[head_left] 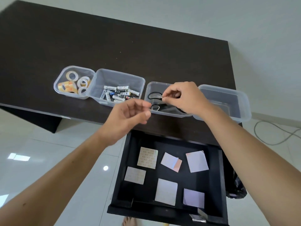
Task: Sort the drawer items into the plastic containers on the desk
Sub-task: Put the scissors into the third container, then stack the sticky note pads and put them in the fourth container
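Four clear plastic containers stand in a row on the dark desk [146, 51]. The leftmost container [59, 82] holds tape rolls [67, 86]. The second container [114, 75] holds several batteries [118, 93]. Black looped bands [154, 95] lie in the third container [150, 88]. My right hand [184, 97] hovers over it, thumb and forefinger pinched on the end of one black band. My left hand [127, 118] floats at that container's front edge, fingers loosely curled and holding nothing. The fourth container [241, 101] has nothing in it. Below, the open black drawer [216, 185] holds several square sheets [166, 191].
A small metal piece [197, 217] sits at the drawer's front right corner. A black bag [237, 188] hangs beside the drawer's right side. A grey cable [276, 136] lies on the white tiled floor at right. A bare foot [128, 221] shows below the drawer.
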Tool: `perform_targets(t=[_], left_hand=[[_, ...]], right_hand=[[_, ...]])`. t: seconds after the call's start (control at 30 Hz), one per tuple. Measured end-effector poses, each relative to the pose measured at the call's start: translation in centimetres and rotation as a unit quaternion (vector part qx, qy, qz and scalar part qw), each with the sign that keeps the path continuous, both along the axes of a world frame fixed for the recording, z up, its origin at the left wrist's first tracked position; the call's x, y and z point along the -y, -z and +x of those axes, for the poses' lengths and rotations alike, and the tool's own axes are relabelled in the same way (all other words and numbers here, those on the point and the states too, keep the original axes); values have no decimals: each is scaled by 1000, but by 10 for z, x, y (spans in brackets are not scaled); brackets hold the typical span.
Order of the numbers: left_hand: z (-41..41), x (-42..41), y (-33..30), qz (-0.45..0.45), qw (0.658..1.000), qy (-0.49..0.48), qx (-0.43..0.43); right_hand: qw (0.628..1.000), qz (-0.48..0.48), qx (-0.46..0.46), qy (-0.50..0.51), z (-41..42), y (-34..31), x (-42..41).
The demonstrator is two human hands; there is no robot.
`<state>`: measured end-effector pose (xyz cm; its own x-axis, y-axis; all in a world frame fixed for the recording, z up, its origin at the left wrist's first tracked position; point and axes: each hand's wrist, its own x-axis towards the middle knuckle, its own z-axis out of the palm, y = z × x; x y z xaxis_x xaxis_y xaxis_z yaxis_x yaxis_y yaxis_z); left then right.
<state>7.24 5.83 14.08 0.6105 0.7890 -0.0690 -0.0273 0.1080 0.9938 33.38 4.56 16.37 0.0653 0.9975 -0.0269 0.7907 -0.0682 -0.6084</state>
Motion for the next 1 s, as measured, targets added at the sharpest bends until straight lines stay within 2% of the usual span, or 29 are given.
perform_targets(t=[0.13, 0.3, 0.43, 0.57, 0.67, 0.8, 0.9, 1.0], left_hand=[[-14, 19, 27, -27, 998, 16, -50], [-19, 42, 61, -27, 991, 46, -123], [-13, 57, 90, -31, 979, 79, -185], [-1, 67, 115, 9, 955, 110, -277], [8, 73, 130, 62, 935, 119, -329], [16, 84, 148, 112, 907, 114, -390], [15, 91, 158, 156, 892, 110, -409], [15, 97, 161, 171, 889, 88, -416]], right_hand=[[1000, -6, 13, 5, -1, 13, 3], [997, 68, -15, 18, -4, 6, 29], [989, 137, -38, 28, -12, 7, 76], [987, 146, -66, 11, -19, 28, 135], [991, 101, -88, -9, -22, 58, 175], [993, -12, -118, 6, -23, 105, 219], [989, -96, -115, 18, -23, 135, 239], [985, -129, -110, 23, -22, 157, 251]])
